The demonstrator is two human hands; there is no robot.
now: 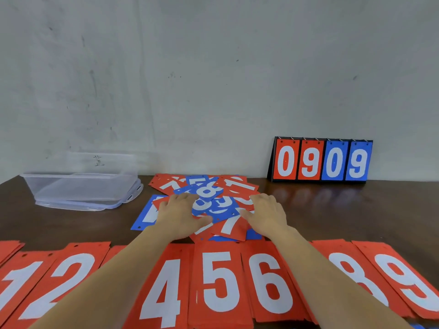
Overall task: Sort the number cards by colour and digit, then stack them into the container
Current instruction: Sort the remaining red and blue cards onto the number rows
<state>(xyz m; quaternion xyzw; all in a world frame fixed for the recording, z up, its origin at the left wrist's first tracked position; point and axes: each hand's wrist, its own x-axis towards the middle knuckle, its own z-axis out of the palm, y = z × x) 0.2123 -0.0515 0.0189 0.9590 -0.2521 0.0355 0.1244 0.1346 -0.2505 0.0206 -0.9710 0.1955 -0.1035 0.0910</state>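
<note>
Red stacks (221,281); hands (181,211) (268,213) seemingly on pile (222,206)

Bare indoor room, exact type unclear: dark wooden table (332,210) against scuffed grey wall (213,67), flip scoreboard (320,160) and clear container (80,186) on it.

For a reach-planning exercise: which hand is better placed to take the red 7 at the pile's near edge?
Probably the right hand: its thumb lies beside the red 7, and the gap between the red 6 and red 8 stacks sits under that forearm. The left hand rests further left.
</note>
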